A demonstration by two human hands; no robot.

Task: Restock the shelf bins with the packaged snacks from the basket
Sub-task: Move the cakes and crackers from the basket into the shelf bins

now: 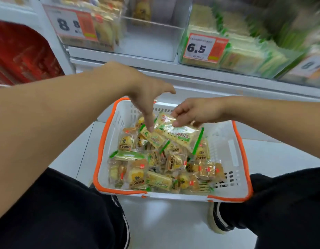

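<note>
While the right hand (195, 112) pinches a green-edged cracker pack (180, 134) above the far side of the basket (242, 155), left hand (146, 94) fingers reach down onto another. Many packs remain heaped inside; restocking looks far from done, bins (150, 40) on the shelf part-filled.

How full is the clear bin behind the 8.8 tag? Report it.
Mostly empty. The clear bin holds a few yellow packets at its left end; the rest shows bare bottom.
</note>
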